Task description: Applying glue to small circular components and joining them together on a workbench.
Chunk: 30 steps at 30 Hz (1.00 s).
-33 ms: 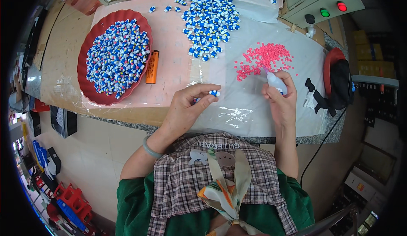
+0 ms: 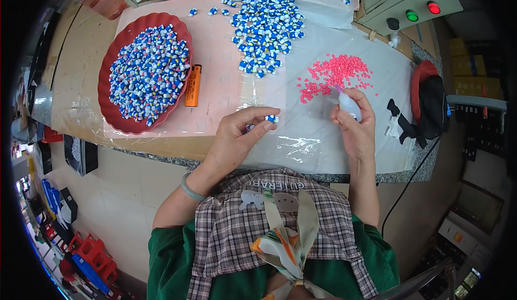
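A small blue-and-white piece [image 2: 271, 119] is pinched between the thumb and index finger of my left hand [image 2: 237, 133]. Another such piece [image 2: 250, 128] shows partly, tucked in under those fingers. My right hand [image 2: 358, 125] is closed round a small translucent squeeze bottle [image 2: 350, 106] with a thin purple tip. That tip is tilted toward the near edge of a scatter of tiny pink pieces [image 2: 344, 69] lying on the white sheet. Beyond my left hand spreads a heap of blue-and-white pieces [image 2: 264, 30].
A red scalloped tray [image 2: 105, 103] full of small blue-and-white pieces stands on the left, an orange lighter-like stick [image 2: 193, 86] beside it. At the right lie black cloth scraps [image 2: 409, 130] and a black pouch [image 2: 434, 109]. A metal box with lit buttons [image 2: 412, 15] stands at the back right.
My right hand and the bottle have shifted very slightly. My left hand and the rest look the same.
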Available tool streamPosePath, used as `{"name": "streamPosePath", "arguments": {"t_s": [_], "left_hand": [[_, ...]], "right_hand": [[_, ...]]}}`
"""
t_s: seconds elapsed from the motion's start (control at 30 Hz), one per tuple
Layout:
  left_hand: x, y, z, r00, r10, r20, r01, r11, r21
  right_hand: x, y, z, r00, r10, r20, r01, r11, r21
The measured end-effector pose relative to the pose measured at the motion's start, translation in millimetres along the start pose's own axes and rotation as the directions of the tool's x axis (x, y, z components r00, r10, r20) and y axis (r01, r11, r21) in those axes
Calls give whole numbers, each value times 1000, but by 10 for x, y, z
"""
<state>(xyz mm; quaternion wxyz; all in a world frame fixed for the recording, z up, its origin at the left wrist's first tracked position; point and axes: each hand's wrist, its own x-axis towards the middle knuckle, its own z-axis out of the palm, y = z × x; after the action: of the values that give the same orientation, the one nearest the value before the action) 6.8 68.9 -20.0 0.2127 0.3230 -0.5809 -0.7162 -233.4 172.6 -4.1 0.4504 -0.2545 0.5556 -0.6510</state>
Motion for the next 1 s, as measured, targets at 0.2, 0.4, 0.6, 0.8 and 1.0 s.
{"name": "streamPosePath", "arguments": {"t_s": [0.2,0.4,0.6,0.8,1.0], "left_hand": [[95,23,4,1000,-3,28,3,1000,27],[31,144,-70,999,-33,0,33,995,98],[-32,-33,-55,972,234,-17,-229,962,151],[-112,-76,-25,964,256,-72,-248,963,106],[-99,-91,-111,950,288,-123,-274,954,124]], "right_hand": [[153,239,-13,986,-154,58,161,836,-525],[271,109,373,895,-332,298,413,360,-837],[163,140,391,879,-284,383,454,255,-853],[164,101,352,853,-194,485,520,231,-822],[313,128,234,857,-107,505,514,266,-816]]}}
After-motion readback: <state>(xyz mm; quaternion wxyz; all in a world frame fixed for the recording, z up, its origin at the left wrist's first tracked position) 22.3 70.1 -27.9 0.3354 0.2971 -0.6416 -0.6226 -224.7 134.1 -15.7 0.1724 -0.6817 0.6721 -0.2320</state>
